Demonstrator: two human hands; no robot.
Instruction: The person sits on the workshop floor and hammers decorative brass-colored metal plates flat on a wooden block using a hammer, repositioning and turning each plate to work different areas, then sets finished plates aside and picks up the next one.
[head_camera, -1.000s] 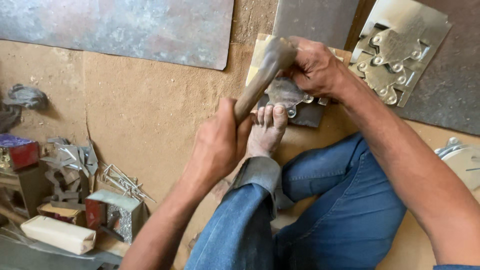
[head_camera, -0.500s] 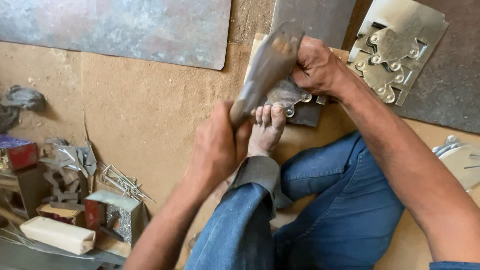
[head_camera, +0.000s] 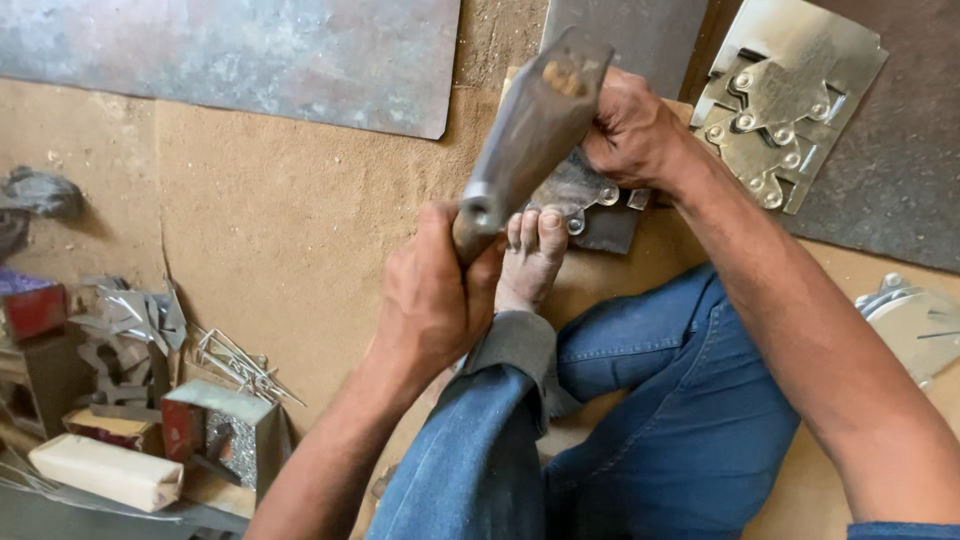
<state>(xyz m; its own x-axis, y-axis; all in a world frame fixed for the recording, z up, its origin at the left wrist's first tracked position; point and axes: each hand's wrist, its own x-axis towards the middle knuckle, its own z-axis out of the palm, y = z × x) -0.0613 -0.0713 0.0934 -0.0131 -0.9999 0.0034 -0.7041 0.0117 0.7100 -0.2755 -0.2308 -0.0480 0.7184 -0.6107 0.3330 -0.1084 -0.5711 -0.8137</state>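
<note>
My left hand (head_camera: 435, 290) grips the wooden handle of a hammer (head_camera: 530, 125), whose metal head is raised and points away from me. My right hand (head_camera: 635, 130) presses down on a small shaped metal piece (head_camera: 575, 190) with round rivet-like bumps, lying on a dark block on the floor. My bare foot (head_camera: 530, 255) rests against the near edge of that piece. My legs in blue jeans (head_camera: 640, 420) are folded under me.
A large metal sheet (head_camera: 250, 60) lies at the top left. A stack of shaped metal plates (head_camera: 780, 100) sits at the top right on a dark mat. Scrap metal, a small box (head_camera: 215, 430) and a pale block (head_camera: 105, 470) crowd the lower left.
The hammer has swung up from the metal piece, its head now raised toward me. My right hand stays on the piece.
</note>
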